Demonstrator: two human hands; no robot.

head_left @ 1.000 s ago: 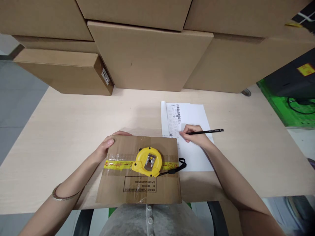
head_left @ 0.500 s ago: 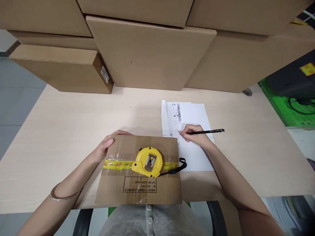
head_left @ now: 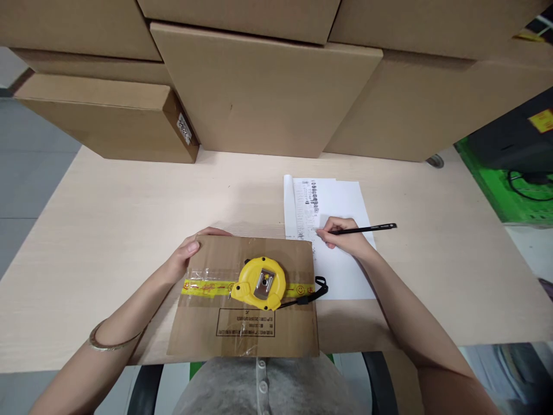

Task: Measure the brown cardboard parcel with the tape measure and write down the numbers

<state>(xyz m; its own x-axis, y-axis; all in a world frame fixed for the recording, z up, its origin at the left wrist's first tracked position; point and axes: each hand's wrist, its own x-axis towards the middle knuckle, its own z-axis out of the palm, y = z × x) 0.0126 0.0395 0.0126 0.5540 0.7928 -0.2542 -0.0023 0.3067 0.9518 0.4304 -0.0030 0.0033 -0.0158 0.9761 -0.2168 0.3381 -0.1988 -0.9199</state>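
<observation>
Pale wood-grain tabletop [head_left: 173, 199] carries cardboard boxes [head_left: 263, 98]; over white paper [head_left: 341, 276], the right hand [head_left: 345, 235] pinches a black pen [head_left: 377, 228], long axis nearly crosswise, back end rightward, while the left hand [head_left: 186, 252] grips the far left corner of a carton [head_left: 289, 340] bearing a yellow tape measure [head_left: 246, 291]

Tape measure [head_left: 261, 283] on box [head_left: 194, 328]

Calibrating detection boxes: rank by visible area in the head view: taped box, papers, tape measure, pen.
1. Taped box
2. Papers, partly covered
3. Tape measure
4. Pen, partly in the right hand
</observation>
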